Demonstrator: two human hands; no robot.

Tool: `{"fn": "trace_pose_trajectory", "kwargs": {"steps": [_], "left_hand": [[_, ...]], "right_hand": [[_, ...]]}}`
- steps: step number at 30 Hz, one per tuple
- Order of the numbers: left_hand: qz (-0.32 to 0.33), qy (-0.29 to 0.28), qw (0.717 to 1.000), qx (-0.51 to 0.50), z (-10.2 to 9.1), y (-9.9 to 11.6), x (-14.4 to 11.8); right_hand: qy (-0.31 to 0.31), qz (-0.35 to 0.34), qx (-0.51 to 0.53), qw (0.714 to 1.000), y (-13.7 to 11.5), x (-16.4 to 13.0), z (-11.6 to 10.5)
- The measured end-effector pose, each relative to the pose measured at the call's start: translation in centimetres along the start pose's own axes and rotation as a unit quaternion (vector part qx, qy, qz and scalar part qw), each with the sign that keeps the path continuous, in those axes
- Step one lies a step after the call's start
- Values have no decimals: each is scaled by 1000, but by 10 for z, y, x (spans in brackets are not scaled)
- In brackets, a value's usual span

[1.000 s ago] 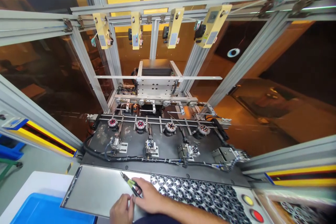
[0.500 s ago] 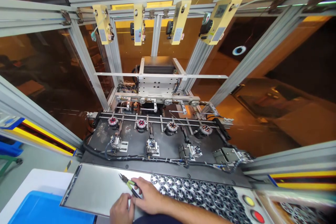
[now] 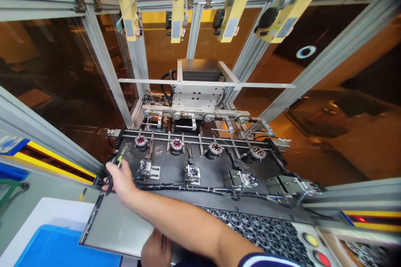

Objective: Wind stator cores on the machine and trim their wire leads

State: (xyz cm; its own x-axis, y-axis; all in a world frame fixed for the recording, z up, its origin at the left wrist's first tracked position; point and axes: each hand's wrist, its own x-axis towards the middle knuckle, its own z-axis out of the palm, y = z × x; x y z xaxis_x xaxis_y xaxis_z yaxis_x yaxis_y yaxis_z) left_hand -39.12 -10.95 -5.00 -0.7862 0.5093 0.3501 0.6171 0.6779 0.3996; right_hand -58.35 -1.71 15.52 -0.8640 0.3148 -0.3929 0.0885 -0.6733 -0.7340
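Amber-glassed machine bay up front: right hand (image 3: 120,179) is wrapped around the green-handled pliers (image 3: 113,172) at the black fixture plate (image 3: 169,169), seemingly about to work there. Left hand (image 3: 155,251) rests on the steel tray (image 3: 115,227); grip's unclear.

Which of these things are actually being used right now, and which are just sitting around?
In use:
right hand
pliers, gripped in that hand
left hand, resting on the metal tray

Sitting around:
black round parts on the tray
blue bin
yellow button
red button
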Motion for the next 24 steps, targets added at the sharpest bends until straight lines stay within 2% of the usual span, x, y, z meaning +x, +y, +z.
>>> {"fn": "trace_pose_trajectory", "kwargs": {"steps": [4, 8, 18, 24], "left_hand": [[39, 36, 998, 22, 3, -3, 1], [56, 34, 997, 43, 2, -3, 0], [78, 7, 995, 67, 0, -6, -3], [78, -2, 995, 65, 0, -7, -4]], "right_hand": [[90, -26, 29, 995, 9, 42, 0], [127, -39, 46, 990, 18, 55, -10], [140, -46, 53, 988, 25, 65, -15], [116, -72, 29, 990, 24, 65, -18]]}}
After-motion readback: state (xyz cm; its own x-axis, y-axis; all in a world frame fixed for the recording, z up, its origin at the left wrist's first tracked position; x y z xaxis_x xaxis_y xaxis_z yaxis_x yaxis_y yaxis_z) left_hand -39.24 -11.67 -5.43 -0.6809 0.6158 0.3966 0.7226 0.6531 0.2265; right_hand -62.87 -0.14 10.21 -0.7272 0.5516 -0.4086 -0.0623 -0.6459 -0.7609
